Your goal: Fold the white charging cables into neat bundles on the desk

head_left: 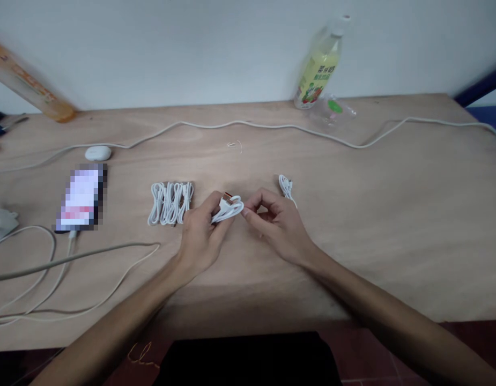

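Observation:
A coiled white charging cable [234, 207] with a metal plug is gripped between the thumb and fingers of my left hand [201, 230], its loops sticking out to the right. My right hand [278, 222] is closed in a pinch at the right end of these loops. What the fingertips hold there is too small to make out. Left of my left hand, several bundled white cables [170, 203] lie side by side in a row. Another bundled white cable [286, 186] rests just beyond my right hand, partly hidden by it.
A phone [81, 198] with a plugged-in cord lies left, near a white earbud case [98, 153]. One long white cord [231, 123] crosses the table's back. A yellow-labelled bottle [318, 69], crumpled clear plastic [336, 111] and an orange bottle [34, 86] stand by the wall. Small white strips [235, 145] lie mid-table.

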`<action>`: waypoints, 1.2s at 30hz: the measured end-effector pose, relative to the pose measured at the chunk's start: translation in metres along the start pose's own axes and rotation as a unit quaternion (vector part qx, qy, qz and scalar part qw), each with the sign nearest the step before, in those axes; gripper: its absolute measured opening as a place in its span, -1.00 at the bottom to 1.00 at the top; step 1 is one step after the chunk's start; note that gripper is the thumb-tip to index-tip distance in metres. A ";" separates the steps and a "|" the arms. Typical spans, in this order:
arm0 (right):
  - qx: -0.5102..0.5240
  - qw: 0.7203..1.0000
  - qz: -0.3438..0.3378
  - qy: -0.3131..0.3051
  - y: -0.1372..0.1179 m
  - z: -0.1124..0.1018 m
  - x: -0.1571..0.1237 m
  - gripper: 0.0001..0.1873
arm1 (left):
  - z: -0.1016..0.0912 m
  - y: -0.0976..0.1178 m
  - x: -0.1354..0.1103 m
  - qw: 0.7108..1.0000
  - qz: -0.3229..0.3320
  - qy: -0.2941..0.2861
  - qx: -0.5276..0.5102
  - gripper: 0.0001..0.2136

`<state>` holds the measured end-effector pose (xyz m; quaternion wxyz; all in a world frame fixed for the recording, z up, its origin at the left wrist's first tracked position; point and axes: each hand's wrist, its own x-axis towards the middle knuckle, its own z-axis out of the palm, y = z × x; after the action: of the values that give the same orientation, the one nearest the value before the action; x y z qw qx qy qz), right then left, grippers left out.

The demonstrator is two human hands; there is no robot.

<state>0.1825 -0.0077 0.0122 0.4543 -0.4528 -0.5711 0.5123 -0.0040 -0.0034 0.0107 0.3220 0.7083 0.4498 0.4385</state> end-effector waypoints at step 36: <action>-0.037 0.995 -0.062 0.065 0.004 -0.001 0.001 -0.89 | 0.002 0.005 0.006 0.996 -0.061 0.001 -0.069 -0.77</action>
<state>0.1840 -0.0064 0.0084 0.5039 -0.4653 -0.5858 0.4318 0.0012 -0.0003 0.0160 0.3955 0.6553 0.4613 0.4488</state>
